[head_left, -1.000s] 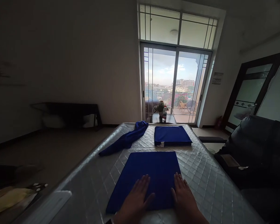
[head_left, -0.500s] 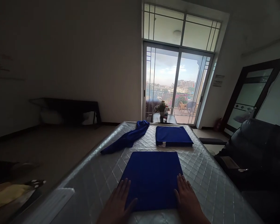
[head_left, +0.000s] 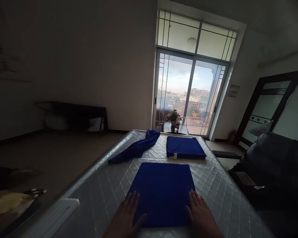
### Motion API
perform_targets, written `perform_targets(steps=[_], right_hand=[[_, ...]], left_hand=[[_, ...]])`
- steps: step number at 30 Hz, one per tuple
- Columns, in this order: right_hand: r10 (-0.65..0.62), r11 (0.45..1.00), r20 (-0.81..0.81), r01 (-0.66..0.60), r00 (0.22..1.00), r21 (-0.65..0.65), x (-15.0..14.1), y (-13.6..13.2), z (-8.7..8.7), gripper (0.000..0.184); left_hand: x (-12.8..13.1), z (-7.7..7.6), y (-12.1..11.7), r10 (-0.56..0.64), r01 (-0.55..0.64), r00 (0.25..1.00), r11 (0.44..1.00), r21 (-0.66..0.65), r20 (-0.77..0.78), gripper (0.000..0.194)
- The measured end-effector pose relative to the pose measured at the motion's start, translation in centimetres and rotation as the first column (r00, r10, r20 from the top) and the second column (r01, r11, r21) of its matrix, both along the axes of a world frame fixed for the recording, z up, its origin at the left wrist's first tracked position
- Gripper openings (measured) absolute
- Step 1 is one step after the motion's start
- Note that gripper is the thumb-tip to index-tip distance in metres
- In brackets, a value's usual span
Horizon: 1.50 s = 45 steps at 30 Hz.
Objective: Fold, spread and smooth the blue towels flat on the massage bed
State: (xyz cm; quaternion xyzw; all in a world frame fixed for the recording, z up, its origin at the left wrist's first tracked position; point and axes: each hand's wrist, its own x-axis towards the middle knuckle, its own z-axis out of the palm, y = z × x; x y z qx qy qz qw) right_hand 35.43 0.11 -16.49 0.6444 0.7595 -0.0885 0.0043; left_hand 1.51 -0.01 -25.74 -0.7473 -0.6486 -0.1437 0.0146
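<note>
blue cloth square (head_left: pixel 165 195): flat on the silver quilted cover (head_left: pixel 223 191), right in front of me
my left hand (head_left: pixel 126 211): fingers straight, resting along its left edge, not gripping
my right hand (head_left: pixel 201 211): same deal, right edge

Near cloth (head_left: pixel 164 195) b/w hands (head_left: pixel 126 211) (head_left: pixel 201 211), bottle (head_left: pixel 177 123) (prob. on tbl. (head_left: pixel 169 128)) behind.

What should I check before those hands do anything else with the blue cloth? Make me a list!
1. Left hand at the near blue cloth's left edge: ok.
2. Right hand at its right edge: ok.
3. Near blue cloth lying flat: ok.
4. Gap between it and the folded cloth behind: ok.
5. Long cloth smooth: not ok, rumpled.
6. Near blue cloth's underside smooth: cannot tell, hidden.
</note>
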Motion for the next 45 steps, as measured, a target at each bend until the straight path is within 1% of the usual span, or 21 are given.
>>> perform_targets(steps=[3, 5, 7, 9, 10, 12, 13, 15, 17, 19, 20, 21, 23, 25, 28, 30, 33, 36, 38, 41, 45], right_hand=[[0.020, 0.999, -0.020, -0.019, 1.000, 0.045, -0.9, 1.5, 0.8, 0.067], [0.027, 0.997, -0.047, -0.024, 0.999, 0.079, -1.2, 2.6, 0.9, 0.067], [0.011, 0.995, -0.074, -0.004, 0.997, 0.103, -1.2, 3.5, 0.4, 0.067], [-0.009, 0.994, -0.097, 0.019, 0.995, 0.107, -1.0, 4.1, -0.3, 0.067], [-0.016, 0.994, -0.107, 0.027, 0.994, 0.107, -0.9, 4.3, -0.7, 0.067], [-0.016, 0.993, -0.118, 0.029, 0.993, 0.113, -0.7, 4.4, -1.2, 0.068], [-0.013, 0.993, -0.118, 0.027, 0.993, 0.118, -0.6, 4.3, -1.3, 0.068], [-0.018, 0.992, -0.109, 0.031, 0.994, 0.119, -0.6, 4.2, -1.3, 0.067], [-0.001, 0.994, -0.086, 0.011, 0.996, 0.113, -0.6, 4.1, -1.2, 0.064], [0.040, 0.993, -0.065, -0.032, 0.997, 0.112, -0.5, 4.1, -1.1, 0.060], [0.058, 0.992, -0.059, -0.051, 0.997, 0.115, -0.5, 4.1, -1.1, 0.059], [0.071, 0.991, -0.057, -0.064, 0.996, 0.117, -0.4, 4.1, -1.2, 0.059], [0.066, 0.991, -0.058, -0.059, 0.996, 0.118, -0.4, 4.3, -1.4, 0.060], [0.041, 0.992, -0.069, -0.032, 0.997, 0.118, -0.3, 4.5, -1.7, 0.061], [-0.012, 0.991, -0.118, 0.027, 0.993, 0.131, -0.3, 4.7, -2.1, 0.064], [-0.023, 0.990, -0.141, 0.042, 0.990, 0.134, -0.4, 4.7, -2.2, 0.066], [-0.021, 0.992, -0.137, 0.038, 0.990, 0.122, -0.4, 4.7, -1.9, 0.067], [-0.028, 0.994, -0.128, 0.042, 0.991, 0.103, -0.6, 4.6, -1.6, 0.066], [-0.034, 0.995, -0.123, 0.046, 0.992, 0.093, -0.6, 4.5, -1.3, 0.066], [-0.039, 0.995, -0.107, 0.048, 0.993, 0.085, -0.8, 4.2, -1.1, 0.066], [-0.021, 0.991, -0.032, 0.024, 0.999, 0.128, -1.1, 4.2, -0.6, 0.066]], left_hand=[[-0.4, -1.2, 0.3, -0.007, 0.008, 1.000, 0.997, 0.076, -0.020, 0.088], [-0.8, -1.1, 0.4, -0.013, 0.015, 1.000, 0.997, 0.077, -0.026, 0.087], [-1.1, -0.2, 0.3, -0.017, 0.017, 1.000, 1.000, 0.005, -0.023, 0.088], [-0.7, 1.5, 0.4, -0.006, 0.005, 1.000, 0.998, -0.065, -0.009, 0.088], [0.0, 2.5, 0.6, -0.001, 0.001, 1.000, 0.997, -0.077, 0.000, 0.087], [2.4, 4.8, 1.1, -0.023, 0.024, 1.000, 0.997, -0.073, 0.020, 0.085], [4.2, 5.9, 1.4, -0.061, 0.063, 0.998, 0.995, -0.073, 0.030, 0.085], [8.6, 7.7, 2.4, -0.197, 0.202, 0.979, 0.975, -0.090, 0.056, 0.086], [13.1, 8.7, 3.5, -0.371, 0.379, 0.925, 0.917, -0.122, 0.087, 0.084], [16.7, 8.7, 4.7, -0.480, 0.492, 0.868, 0.865, -0.101, 0.122, 0.076], [18.0, 8.4, 5.2, -0.503, 0.516, 0.853, 0.853, -0.080, 0.137, 0.073], [18.8, 8.0, 5.7, -0.507, 0.519, 0.849, 0.853, -0.060, 0.148, 0.071], [19.4, 7.2, 6.5, -0.485, 0.496, 0.861, 0.867, -0.043, 0.150, 0.070], [18.7, 6.5, 6.8, -0.441, 0.450, 0.888, 0.892, -0.046, 0.131, 0.072], [15.9, 6.4, 7.0, -0.361, 0.367, 0.928, 0.928, -0.065, 0.095, 0.075], [13.1, 6.6, 7.2, -0.294, 0.301, 0.953, 0.949, -0.097, 0.075, 0.079], [8.0, 6.4, 7.9, -0.171, 0.176, 0.984, 0.977, -0.123, 0.050, 0.082], [3.1, 5.4, 8.9, -0.051, 0.054, 0.998, 0.996, -0.066, 0.041, 0.084], [0.8, 4.8, 9.4, 0.004, -0.002, 0.998, 1.000, -0.027, 0.062, 0.084], [-0.4, 4.4, 9.6, 0.049, -0.047, 0.994, 0.999, -0.028, 0.100, 0.086], [0.1, 5.1, 9.3, 0.083, -0.072, 0.990, 0.993, -0.098, 0.111, 0.090]])
